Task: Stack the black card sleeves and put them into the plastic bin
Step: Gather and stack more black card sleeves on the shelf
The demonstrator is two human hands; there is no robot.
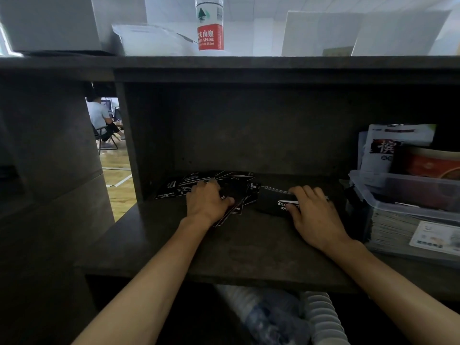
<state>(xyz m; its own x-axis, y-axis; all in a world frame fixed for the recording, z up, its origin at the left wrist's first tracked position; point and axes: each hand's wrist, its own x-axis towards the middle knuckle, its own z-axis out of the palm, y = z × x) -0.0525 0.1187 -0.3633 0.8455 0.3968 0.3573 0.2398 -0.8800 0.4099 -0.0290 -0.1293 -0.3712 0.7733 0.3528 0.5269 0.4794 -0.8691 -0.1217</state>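
Observation:
Several black card sleeves with white print lie scattered at the back of the dark desk surface. My left hand rests on the scattered sleeves, fingers spread over them. To the right, a neat stack of black sleeves sits on the desk, and my right hand holds it, fingers over its right end and thumb at its front edge. The clear plastic bin stands at the right of the desk, close to my right hand.
The bin holds stacked papers and printed packets. A dark shelf overhangs the desk, with a water bottle on top. A vertical panel bounds the nook on the left. A white corrugated hose lies below the desk.

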